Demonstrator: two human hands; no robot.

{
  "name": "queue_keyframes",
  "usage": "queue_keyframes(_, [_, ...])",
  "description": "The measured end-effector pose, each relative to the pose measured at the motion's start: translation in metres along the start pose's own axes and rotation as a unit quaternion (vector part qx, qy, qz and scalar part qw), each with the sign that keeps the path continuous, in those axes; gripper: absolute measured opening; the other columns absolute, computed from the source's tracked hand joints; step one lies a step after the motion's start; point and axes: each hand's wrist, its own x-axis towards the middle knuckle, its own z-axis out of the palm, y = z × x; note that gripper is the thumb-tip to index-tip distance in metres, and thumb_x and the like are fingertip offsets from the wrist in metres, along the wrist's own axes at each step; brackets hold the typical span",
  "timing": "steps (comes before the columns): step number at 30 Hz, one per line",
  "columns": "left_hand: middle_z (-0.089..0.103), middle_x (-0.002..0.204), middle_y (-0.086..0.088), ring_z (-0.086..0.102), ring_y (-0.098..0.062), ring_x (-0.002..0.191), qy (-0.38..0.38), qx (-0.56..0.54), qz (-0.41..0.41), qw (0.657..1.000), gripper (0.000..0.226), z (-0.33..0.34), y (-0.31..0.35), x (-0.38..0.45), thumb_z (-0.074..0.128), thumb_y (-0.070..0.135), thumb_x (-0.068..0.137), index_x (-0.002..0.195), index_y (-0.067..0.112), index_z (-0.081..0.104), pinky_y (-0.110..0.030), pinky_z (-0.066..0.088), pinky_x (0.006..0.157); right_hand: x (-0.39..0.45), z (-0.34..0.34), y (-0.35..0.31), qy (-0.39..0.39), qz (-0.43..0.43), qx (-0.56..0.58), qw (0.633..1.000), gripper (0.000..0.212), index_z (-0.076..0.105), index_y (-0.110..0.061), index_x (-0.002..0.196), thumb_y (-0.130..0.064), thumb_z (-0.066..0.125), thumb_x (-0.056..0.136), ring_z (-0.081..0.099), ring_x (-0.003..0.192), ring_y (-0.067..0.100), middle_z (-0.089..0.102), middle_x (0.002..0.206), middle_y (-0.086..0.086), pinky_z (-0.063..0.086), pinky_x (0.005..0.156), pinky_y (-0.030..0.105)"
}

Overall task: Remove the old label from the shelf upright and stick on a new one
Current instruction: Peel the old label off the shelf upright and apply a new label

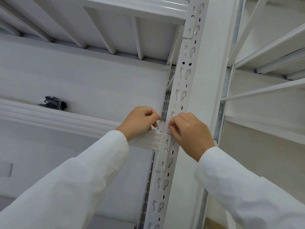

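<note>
The white slotted shelf upright (183,83) runs from the top to the bottom of the head view. A small white label (164,127) lies across the upright just above the beam joint. My left hand (140,122) pinches the label's left edge with curled fingers. My right hand (189,133) pinches its right edge against the upright. Both arms wear white sleeves. Most of the label is hidden between my fingertips, and I cannot tell whether it is stuck down or lifted.
A white horizontal beam (66,120) meets the upright at my hands. A pair of black gloves (53,103) lies on the shelf to the left. More white shelving (267,55) stands to the right, and a shelf deck hangs overhead.
</note>
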Motion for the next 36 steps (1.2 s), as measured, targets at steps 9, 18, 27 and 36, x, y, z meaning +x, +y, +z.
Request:
queue_keyframes(9, [0.063, 0.060, 0.008, 0.050, -0.007, 0.049, -0.005, -0.017, 0.005, 1.000, 0.017, -0.002, -0.003, 0.004, 0.054, 0.019, 0.087, 0.076, 0.018, 0.067, -0.011, 0.041, 0.047, -0.009, 0.001, 0.011, -0.017, 0.056, 0.084, 0.995, 0.008, 0.064, -0.016, 0.088, -0.017, 0.068, 0.081, 0.046, 0.068, 0.012, 0.053, 0.075, -0.008, 0.042, 0.059, 0.024])
queue_keyframes(18, [0.063, 0.061, 0.007, 0.049, -0.008, 0.049, -0.009, -0.018, 0.013, 1.000, 0.018, -0.001, -0.003, 0.004, 0.053, 0.017, 0.087, 0.076, 0.018, 0.067, -0.010, 0.040, 0.046, -0.008, 0.007, 0.005, 0.052, 0.007, 0.011, 0.999, 0.021, 0.066, -0.018, 0.076, -0.029, 0.051, 0.085, 0.050, 0.060, 0.019, 0.060, 0.068, -0.005, 0.043, 0.050, 0.029])
queue_keyframes(27, [0.063, 0.062, 0.008, 0.050, -0.005, 0.049, -0.013, -0.013, 0.013, 1.000, 0.018, -0.002, -0.004, 0.003, 0.053, 0.019, 0.088, 0.077, 0.019, 0.067, -0.010, 0.041, 0.047, 0.003, 0.006, 0.006, 0.027, -0.046, -0.083, 0.995, 0.024, 0.063, -0.015, 0.074, -0.024, 0.044, 0.086, 0.052, 0.061, 0.022, 0.058, 0.067, 0.000, 0.041, 0.058, 0.032])
queue_keyframes(36, [0.062, 0.060, 0.009, 0.050, -0.005, 0.049, -0.018, -0.019, 0.012, 1.000, 0.019, -0.003, -0.003, 0.001, 0.053, 0.018, 0.087, 0.074, 0.021, 0.066, -0.011, 0.041, 0.049, -0.009, 0.011, 0.001, 0.013, -0.015, -0.088, 0.996, 0.022, 0.056, -0.016, 0.075, -0.024, 0.040, 0.089, 0.049, 0.061, 0.022, 0.053, 0.067, -0.003, 0.033, 0.072, 0.032])
